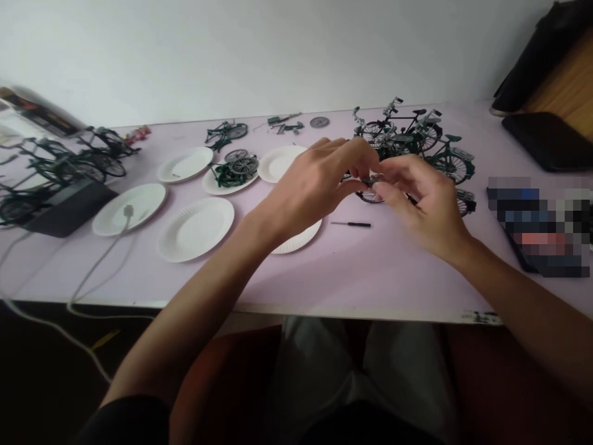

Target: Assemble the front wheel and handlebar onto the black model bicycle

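My left hand (pixel 319 179) and my right hand (pixel 421 201) meet above the table, fingertips pinched together on a small metallic part (pixel 374 178). Fingers cover most of that part, so its shape is unclear. Right behind my hands stand several dark green model bicycles (pixel 451 162) with silver handlebars, partly hidden by my fingers. A small black screwdriver (pixel 359 224) lies on the table below my hands. A paper plate (pixel 301 238) shows partly beneath my left forearm.
On the pink table (pixel 352 278) are more paper plates (pixel 197 230), a plate of bicycle parts (pixel 234 170), and loose parts (pixel 287 127) by the wall. Model bicycles and a dark box (pixel 69 207) stand left, near a white cable (pixel 99 259). A black case (pixel 549 141) lies right.
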Motion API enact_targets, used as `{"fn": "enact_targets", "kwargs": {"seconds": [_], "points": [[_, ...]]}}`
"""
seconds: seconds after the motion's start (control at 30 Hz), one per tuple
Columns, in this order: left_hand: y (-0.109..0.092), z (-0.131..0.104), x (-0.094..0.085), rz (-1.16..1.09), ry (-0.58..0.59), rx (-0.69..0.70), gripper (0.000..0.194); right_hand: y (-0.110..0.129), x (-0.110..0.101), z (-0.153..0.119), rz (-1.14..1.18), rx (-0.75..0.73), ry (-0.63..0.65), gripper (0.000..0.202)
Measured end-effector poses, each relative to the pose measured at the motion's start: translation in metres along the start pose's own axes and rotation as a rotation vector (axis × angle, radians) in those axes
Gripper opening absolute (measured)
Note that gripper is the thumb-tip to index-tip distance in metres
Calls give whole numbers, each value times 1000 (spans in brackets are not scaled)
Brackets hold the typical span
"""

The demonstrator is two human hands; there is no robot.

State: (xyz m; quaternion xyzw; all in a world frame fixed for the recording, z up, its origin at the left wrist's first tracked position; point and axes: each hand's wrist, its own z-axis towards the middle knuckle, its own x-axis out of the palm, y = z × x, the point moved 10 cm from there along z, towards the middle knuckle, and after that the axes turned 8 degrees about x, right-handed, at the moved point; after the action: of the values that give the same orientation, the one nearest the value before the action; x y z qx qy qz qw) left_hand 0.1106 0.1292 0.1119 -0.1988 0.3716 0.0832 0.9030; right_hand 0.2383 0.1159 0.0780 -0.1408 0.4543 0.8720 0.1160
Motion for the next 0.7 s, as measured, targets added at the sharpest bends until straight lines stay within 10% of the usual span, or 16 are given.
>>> {"fn": "enact_targets", "kwargs": {"seconds": [0.3, 0.7], "points": [[39, -15, 18, -673, -151, -243, 21, 10, -10, 0, -194, -99, -116, 18], [54, -33, 39, -931, -237, -531, 7, 39, 16, -9, -728, -512, -39, 15]]}}
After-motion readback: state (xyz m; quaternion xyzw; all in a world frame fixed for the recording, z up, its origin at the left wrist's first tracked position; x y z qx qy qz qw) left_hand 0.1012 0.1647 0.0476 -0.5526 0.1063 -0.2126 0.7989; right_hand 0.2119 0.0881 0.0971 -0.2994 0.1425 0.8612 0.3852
